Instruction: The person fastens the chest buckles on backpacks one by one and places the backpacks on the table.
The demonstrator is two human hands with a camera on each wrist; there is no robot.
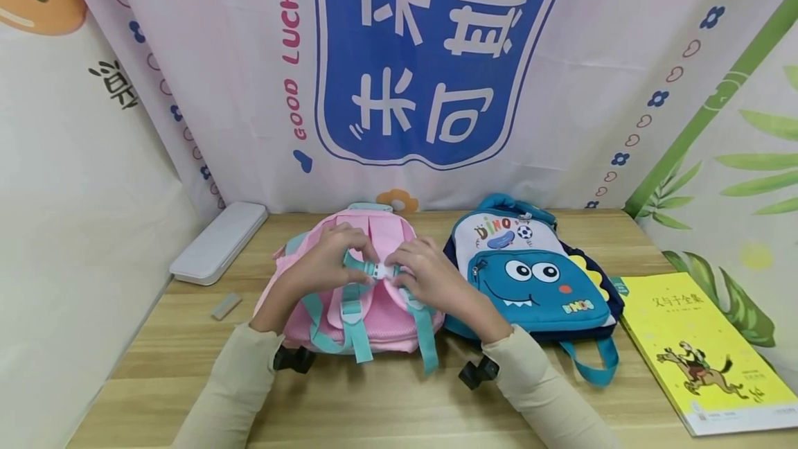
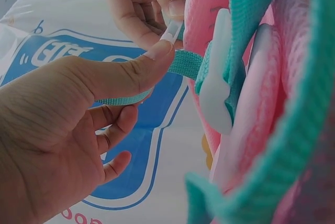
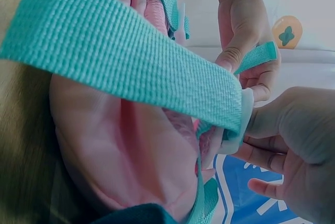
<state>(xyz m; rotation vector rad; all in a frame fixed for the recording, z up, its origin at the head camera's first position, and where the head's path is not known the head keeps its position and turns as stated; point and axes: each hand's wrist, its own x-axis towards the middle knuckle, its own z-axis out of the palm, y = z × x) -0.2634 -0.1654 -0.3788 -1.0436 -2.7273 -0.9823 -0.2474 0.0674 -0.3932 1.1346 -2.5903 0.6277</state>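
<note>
The pink bag [image 1: 393,321] lies back panel up on the counter [image 1: 386,400], at the lower centre of the frame, and the work sits at the white buckle [image 1: 383,270] of its chest strap. The left hand [image 1: 333,260] and the right hand [image 1: 426,274] pinch that buckle from opposite ends, fingers grasping it between thumb and index. Both halves appear to be together or nearly so, which suggests the joint is the point being worked; whether it is locked cannot be told, nor whether it is being fastened or undone. What is left, I judge, is settling that buckle and freeing the fingers. The bag's top sits close to the counter's back edge, near the cloth [image 1: 249,102], so there is little room upward. To the right, the blue bag [image 1: 530,289] stands just beside it, perhaps touching, and crowds the right hand's side, with the book [image 1: 686,324] beyond. On the left, the block [image 1: 226,306] and the case [image 1: 218,241] leave a gap. The most room lies toward the bottom, between the sleeves.
</note>
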